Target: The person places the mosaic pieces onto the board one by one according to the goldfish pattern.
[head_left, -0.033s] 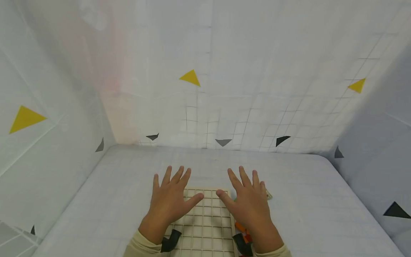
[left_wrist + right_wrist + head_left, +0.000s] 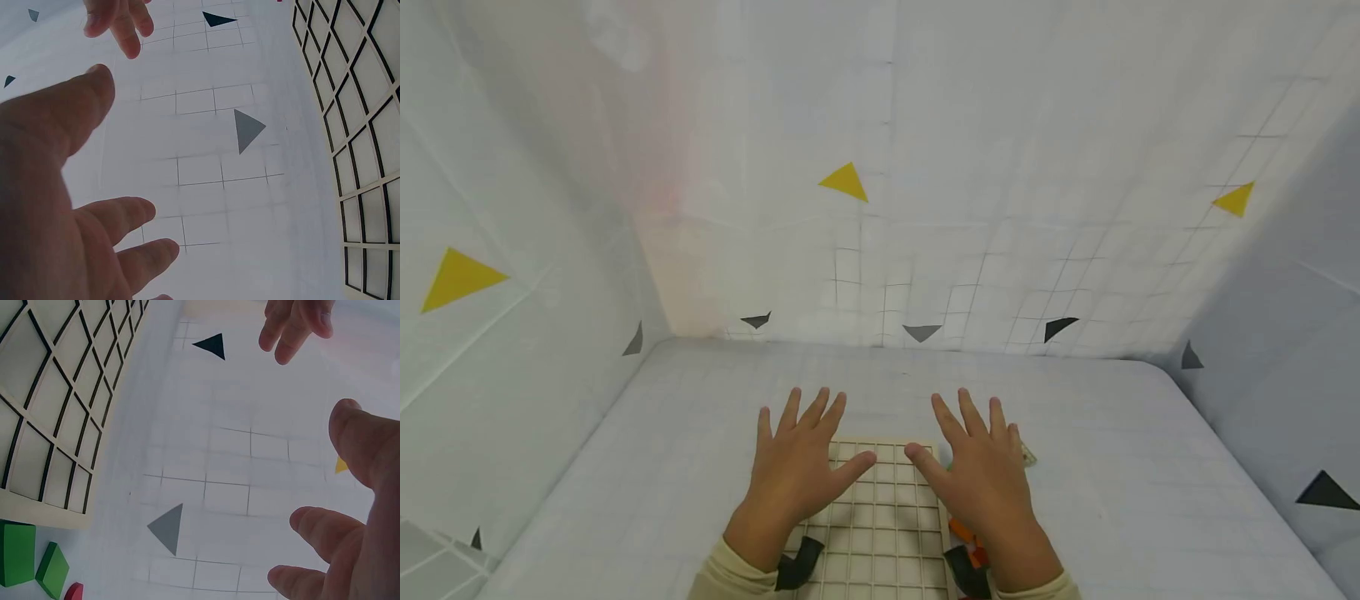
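My left hand (image 2: pixel 797 475) is held with its fingers spread over the left side of a pale board (image 2: pixel 884 518) marked off in a raised square grid. Over the board's right side is my right hand (image 2: pixel 988 475), fingers likewise spread. Both palms face down or inward, thumbs pointing at each other with a gap between, and neither hand holds anything. Partly hidden by the right hand and wrist are an orange piece (image 2: pixel 960 530) and a red piece (image 2: pixel 979 557). The right wrist view shows a green block (image 2: pixel 17 553) and a green diamond-shaped piece (image 2: pixel 52 570) beside the board's corner.
Past the right hand's little finger, a small pale piece with a patterned edge (image 2: pixel 1028 453) lies on the white-covered table (image 2: pixel 1150 492). White cloth walls (image 2: pixel 970 108) with yellow and dark triangles enclose the table at back and sides. Black mounts (image 2: pixel 801 562) sit at both wrists.
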A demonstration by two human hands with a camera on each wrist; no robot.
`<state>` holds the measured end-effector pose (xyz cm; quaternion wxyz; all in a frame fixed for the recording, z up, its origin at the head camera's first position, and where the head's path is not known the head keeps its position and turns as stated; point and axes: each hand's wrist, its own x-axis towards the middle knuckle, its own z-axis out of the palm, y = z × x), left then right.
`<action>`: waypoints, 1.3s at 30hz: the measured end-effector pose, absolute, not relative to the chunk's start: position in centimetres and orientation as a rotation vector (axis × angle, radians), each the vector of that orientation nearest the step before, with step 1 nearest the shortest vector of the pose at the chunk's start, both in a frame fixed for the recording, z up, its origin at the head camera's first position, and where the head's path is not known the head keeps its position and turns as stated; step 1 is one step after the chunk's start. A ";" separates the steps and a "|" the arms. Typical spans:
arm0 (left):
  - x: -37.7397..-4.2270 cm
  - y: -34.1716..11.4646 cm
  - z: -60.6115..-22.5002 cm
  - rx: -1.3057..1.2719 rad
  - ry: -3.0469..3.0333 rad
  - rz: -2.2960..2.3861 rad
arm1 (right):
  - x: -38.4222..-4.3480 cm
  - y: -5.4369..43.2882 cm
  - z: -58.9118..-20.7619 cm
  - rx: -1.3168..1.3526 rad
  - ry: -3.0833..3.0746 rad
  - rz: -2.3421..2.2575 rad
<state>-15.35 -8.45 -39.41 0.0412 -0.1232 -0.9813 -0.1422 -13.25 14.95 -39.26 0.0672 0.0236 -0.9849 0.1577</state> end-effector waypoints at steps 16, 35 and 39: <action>-15.6 -11.4 -36.6 -0.454 -2.968 -0.572 | -12.7 15.9 -35.6 0.103 -2.804 0.635; -13.8 -19.0 -40.2 -0.365 -3.084 -0.584 | -9.1 20.7 -38.1 -0.107 -3.074 0.678; -13.4 -19.4 -42.6 -0.476 -3.152 -0.671 | -8.0 21.4 -39.3 -0.218 -3.191 0.669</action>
